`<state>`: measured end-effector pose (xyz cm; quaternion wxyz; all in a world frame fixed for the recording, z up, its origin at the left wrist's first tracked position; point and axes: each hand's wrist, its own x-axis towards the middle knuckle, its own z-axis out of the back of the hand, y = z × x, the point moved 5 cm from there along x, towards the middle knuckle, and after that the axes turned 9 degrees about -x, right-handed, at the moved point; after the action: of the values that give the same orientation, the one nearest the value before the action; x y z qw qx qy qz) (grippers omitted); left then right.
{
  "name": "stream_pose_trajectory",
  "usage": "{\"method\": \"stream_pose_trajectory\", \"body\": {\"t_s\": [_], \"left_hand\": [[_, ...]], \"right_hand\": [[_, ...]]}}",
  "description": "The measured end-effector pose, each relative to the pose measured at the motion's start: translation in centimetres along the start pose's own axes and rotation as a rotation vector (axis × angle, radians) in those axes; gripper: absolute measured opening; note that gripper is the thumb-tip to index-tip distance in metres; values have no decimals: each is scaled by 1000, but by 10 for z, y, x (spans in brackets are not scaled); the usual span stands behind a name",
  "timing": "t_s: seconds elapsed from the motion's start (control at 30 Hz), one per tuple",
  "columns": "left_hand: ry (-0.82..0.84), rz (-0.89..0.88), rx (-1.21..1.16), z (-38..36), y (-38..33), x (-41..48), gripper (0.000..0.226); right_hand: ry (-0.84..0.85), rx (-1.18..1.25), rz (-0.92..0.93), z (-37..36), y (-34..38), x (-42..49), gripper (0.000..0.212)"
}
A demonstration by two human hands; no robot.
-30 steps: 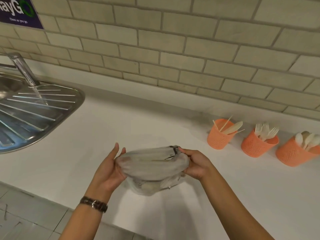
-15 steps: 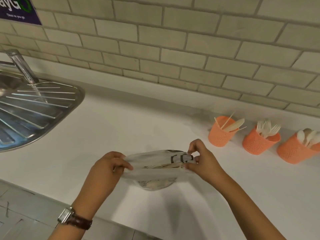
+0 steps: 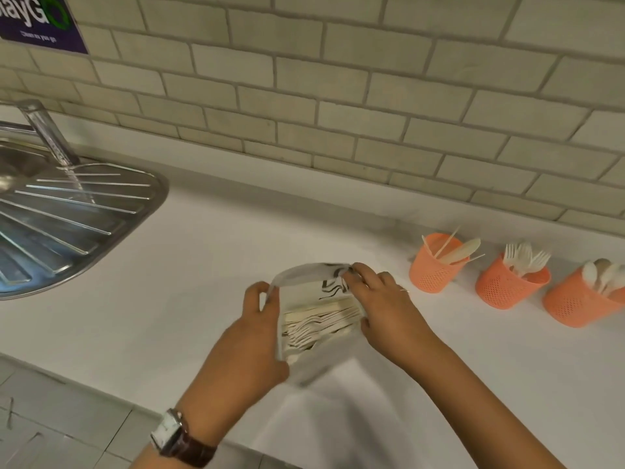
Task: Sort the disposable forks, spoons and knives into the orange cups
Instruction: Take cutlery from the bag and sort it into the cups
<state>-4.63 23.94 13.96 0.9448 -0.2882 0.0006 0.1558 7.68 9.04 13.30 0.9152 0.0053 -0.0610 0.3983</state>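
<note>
The left hand (image 3: 250, 336) grips the left edge of a clear plastic bag (image 3: 304, 274), its fingers curled round the rim. The right hand (image 3: 382, 306) pinches the bag's upper right rim beside some dark printing, and between them the two hands hold the mouth of the bag open just above the white worktop (image 3: 203, 265). Inside the bag lies a bundle of pale disposable cutlery (image 3: 321, 319); fork tines show among it, but the rest is too closely packed to tell apart. A watch (image 3: 176, 438) with a brown strap sits on the left wrist.

To the right of the hands, three orange mesh cups stand in a row near the wall. The left cup (image 3: 431, 269) holds knives (image 3: 463, 252) and thin sticks, the middle cup (image 3: 507, 286) holds forks (image 3: 524, 258), and the right cup (image 3: 575, 302) holds spoons (image 3: 598, 275).

At the far left a steel sink drainer (image 3: 50, 214) is set into the worktop, with a tap (image 3: 47, 137) over it. Pale brick-pattern tiles (image 3: 338, 96) cover the wall behind, and a purple sign (image 3: 40, 25) hangs at the upper left.
</note>
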Motion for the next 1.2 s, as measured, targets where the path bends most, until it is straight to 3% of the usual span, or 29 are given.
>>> {"method": "stream_pose_trajectory", "body": {"t_s": [0.1,0.17,0.2,0.27,0.33,0.5,0.67,0.87,0.97,1.03,1.2], "left_hand": [[37,35,-103,-18,0,-10,111],[37,54,-174,-22,4,-12,110],[36,57,-203,-22,6,-12,109],[34,56,-240,-22,9,-12,107],[27,48,-250,-23,10,-11,104],[21,50,-271,-25,9,-7,101],[11,70,-260,-24,6,1,97],[-28,59,-294,-8,9,5,94],[-38,65,-290,-1,15,4,97],[-37,74,-284,3,20,4,98],[-25,84,-267,6,25,8,98]], "right_hand": [[-186,-26,16,11,9,-13,50],[-137,121,141,13,27,-15,13],[-21,173,169,4,34,-10,7],[284,105,158,-28,42,1,19],[451,43,106,-60,41,16,23],[443,-21,160,-87,43,49,44],[610,-56,215,-94,34,64,36],[571,44,289,-70,28,64,23],[479,94,309,-59,25,60,12],[395,144,323,-46,23,57,17],[199,487,169,-5,9,48,13]]}}
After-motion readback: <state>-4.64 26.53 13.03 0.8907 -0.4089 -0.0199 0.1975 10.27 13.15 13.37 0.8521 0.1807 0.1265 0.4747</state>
